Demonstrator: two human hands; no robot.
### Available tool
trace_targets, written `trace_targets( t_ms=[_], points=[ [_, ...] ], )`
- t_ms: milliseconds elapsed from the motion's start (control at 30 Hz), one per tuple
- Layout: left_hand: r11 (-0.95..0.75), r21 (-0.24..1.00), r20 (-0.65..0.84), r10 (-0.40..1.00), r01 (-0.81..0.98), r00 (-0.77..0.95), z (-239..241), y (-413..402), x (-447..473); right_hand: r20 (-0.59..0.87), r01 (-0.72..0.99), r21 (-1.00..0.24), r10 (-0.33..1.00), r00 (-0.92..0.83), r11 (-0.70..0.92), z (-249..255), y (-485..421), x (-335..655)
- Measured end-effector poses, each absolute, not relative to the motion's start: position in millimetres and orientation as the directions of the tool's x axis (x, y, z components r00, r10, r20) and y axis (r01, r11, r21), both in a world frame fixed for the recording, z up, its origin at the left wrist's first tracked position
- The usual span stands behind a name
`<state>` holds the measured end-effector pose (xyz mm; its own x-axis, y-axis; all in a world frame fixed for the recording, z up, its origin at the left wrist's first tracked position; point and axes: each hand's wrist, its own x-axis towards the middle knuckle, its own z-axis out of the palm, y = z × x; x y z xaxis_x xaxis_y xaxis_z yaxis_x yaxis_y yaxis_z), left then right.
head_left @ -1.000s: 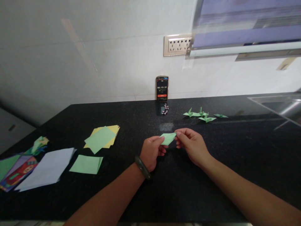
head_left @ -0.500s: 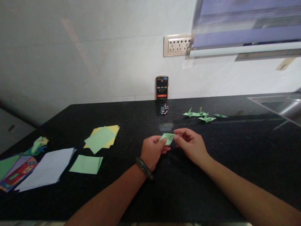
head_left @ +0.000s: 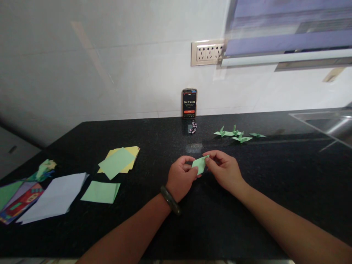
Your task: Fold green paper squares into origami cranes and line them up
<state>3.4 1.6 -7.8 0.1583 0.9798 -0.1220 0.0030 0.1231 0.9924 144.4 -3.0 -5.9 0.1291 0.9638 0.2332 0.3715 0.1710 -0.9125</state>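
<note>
Watching remotely, I see the left hand [head_left: 182, 178] angled inward over the black counter [head_left: 156, 143], pinching the folded green paper [head_left: 199, 163] by its near edge, while the right hand [head_left: 224, 169], curled opposite, pinches its far right corner.

The one view looks from the wearer's head, above the near edge of the bench [head_left: 154, 143], forward and down, close enough for the left hand [head_left: 180, 178] and right hand [head_left: 224, 168] to sit near mid-view, wide enough to include the far wall [head_left: 137, 69].
</note>
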Motion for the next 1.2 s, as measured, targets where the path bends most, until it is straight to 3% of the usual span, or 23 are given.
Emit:
trace_targets(
  t_ms=[500,800,1000,1200],
  points=[
    [0.063,0.998,-0.062,0.984,0.005,0.166,-8.2,1.1,3.4,0.292,0.457,-0.867,0.945,0.146,0.197,-12.1,-2.1,146.7],
    [0.018,0.997,-0.028,0.99,0.07,0.136,-10.4,2.8,2.5,0.202,0.326,-0.934,0.969,0.142,0.147,-4.2,-4.8,142.6],
    [-0.171,0.947,0.128,0.977,0.273,0.168,-11.0,-2.6,1.0,0.202,0.43,-0.894,0.971,0.131,0.127,-7.9,-6.9,135.6],
    [-0.206,0.927,0.153,0.971,0.313,0.184,-13.4,-2.7,0.4,0.082,0.294,-0.955,0.989,0.122,0.043,-3.1,-6.2,134.7]
  ],
)
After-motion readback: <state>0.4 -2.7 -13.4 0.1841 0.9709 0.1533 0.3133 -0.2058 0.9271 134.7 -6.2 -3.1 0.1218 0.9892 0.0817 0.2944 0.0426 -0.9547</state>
